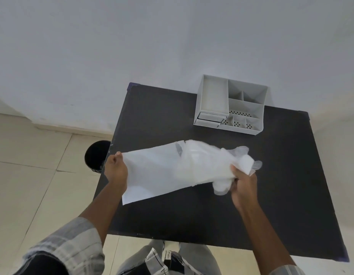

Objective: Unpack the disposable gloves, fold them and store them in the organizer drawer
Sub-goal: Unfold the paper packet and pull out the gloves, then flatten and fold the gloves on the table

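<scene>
My right hand [244, 185] is closed on the bunched gloves [227, 169]; they're motion-blurred, so I can't count them or separate the glove fingers. My fingertips are buried in the film. My left hand [115, 169] pinches the white packet [152, 173] at its edge; any print on it is unreadable. The packet covers part of the black table [192, 219]. The table edge hides most of the black bin [96, 155]. The organizer [229, 105] drawer looks slightly out, its contents hidden. Both my sleeves are cut off by the bottom edge.
</scene>
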